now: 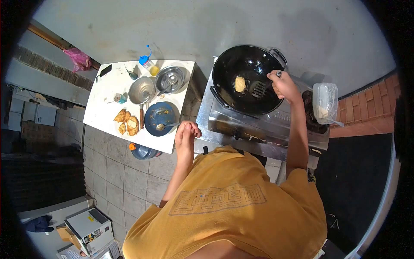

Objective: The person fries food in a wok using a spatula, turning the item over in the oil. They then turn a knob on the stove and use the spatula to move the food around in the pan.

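Note:
My right hand [282, 86] is closed around the handle of a slotted spatula [258, 89], whose black head rests inside a large black wok [228, 64]. Just left of the spatula head, apart from it, lies a pale yellow piece of food [240, 84] in the shiny wok. My left hand [186, 131] is held in front of my body with its fingers curled in, and nothing shows in them. It is near the table's right edge, close to a spoon [161, 127] lying in a dark blue plate [158, 113] smeared with food.
The wok stands on a metal stove [241, 129]. Right of it is a clear plastic container [325, 101] with pale pieces inside. The white table [99, 116] holds a saucepan [141, 90], a steel bowl [170, 78], browned fried pieces [133, 124] and a blue-capped bottle [149, 65].

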